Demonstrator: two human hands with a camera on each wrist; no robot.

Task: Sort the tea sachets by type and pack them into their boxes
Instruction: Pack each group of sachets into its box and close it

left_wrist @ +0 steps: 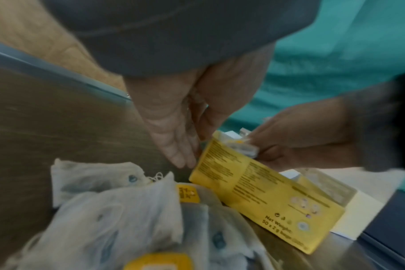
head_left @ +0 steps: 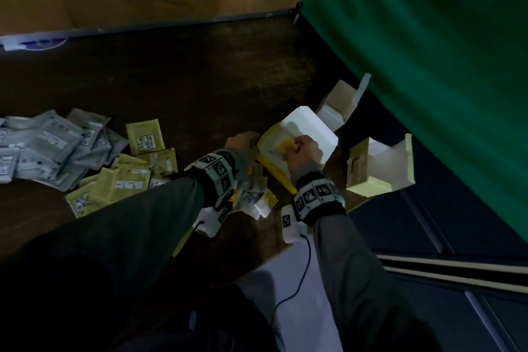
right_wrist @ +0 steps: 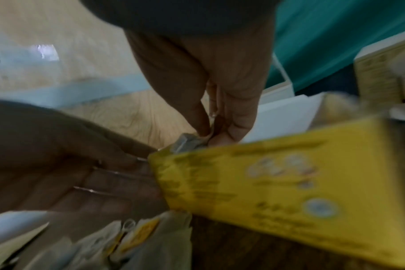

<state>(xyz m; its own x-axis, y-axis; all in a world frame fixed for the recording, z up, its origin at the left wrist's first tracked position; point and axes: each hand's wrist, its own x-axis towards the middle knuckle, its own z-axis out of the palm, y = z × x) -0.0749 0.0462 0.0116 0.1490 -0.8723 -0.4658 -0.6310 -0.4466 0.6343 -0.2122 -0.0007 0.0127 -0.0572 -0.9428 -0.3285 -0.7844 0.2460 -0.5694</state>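
I've got a small bunch of tea bags pinched in my right hand, thumb and fingers curled round them, right at the mouth of the yellow box. These are featherweight, limp paper pouches with strings and tags, so I'd hold the stack by its edges and feed it in square, or corners will likely fold and snag. My left hand lies with straight fingers against the box's open end, steadying it; the box is thin card, stiff enough but easy to crush. More loose tea bags sit heaped just below the box. Further left, yellow sachets and grey sachets lie scattered. Two other open boxes stand at the edge of the dark wooden table, beside a green curtain.
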